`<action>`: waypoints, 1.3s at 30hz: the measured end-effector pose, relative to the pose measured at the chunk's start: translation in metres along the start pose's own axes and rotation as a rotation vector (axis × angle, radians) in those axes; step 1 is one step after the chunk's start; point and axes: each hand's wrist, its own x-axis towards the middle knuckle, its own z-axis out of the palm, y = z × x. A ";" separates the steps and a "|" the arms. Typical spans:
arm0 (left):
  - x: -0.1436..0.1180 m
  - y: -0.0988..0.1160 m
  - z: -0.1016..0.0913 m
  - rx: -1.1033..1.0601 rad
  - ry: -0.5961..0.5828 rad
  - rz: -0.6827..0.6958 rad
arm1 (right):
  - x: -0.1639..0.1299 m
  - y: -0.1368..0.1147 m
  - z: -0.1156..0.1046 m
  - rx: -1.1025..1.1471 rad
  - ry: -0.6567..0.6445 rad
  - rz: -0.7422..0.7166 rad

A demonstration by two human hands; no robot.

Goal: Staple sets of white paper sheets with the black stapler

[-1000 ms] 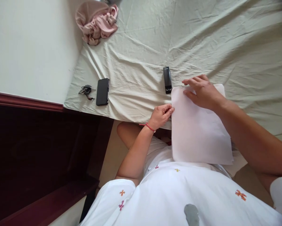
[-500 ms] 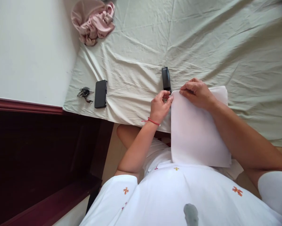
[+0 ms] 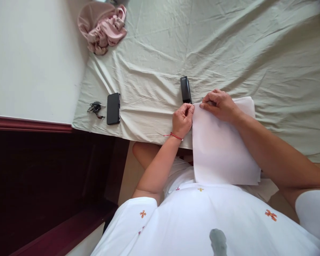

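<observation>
White sheets of paper (image 3: pixel 221 153) lie partly on the cloth-covered surface and reach over its edge toward my shirt. At their upper left corner, my left hand (image 3: pixel 182 118) pinches the paper between thumb and fingertips. My right hand (image 3: pixel 220 105) grips the top edge a little to the right, its fingers curled and the thumb pressed on the sheet. Just beyond my left fingertips lies a black stapler (image 3: pixel 185 89), not held. The lower edges of the sheets are slightly fanned out.
A black phone (image 3: pixel 113 108) rests at the left, beside a bunch of keys (image 3: pixel 96 108). Crumpled pink fabric (image 3: pixel 103 30) lies at the far left by the white wall (image 3: pixel 34 53). A wrinkled pale green cloth (image 3: pixel 154 71) covers the surface.
My left thumb and fingers have closed together on the paper's corner. My right hand keeps its hold on the top edge. The view has shifted slightly.
</observation>
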 end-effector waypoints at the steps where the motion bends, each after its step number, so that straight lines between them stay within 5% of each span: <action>1: 0.000 -0.002 0.000 0.003 0.001 0.003 | 0.001 0.000 -0.001 -0.002 -0.008 -0.004; 14: 0.004 -0.024 0.002 0.001 0.044 0.153 | 0.003 -0.009 -0.007 -0.126 -0.065 -0.082; 24: 0.004 -0.026 0.003 0.009 0.087 0.190 | -0.003 -0.024 0.011 -0.467 -0.023 -0.213; 39: 0.005 -0.042 0.007 -0.238 0.122 0.180 | 0.005 -0.032 0.017 -0.406 -0.077 -0.164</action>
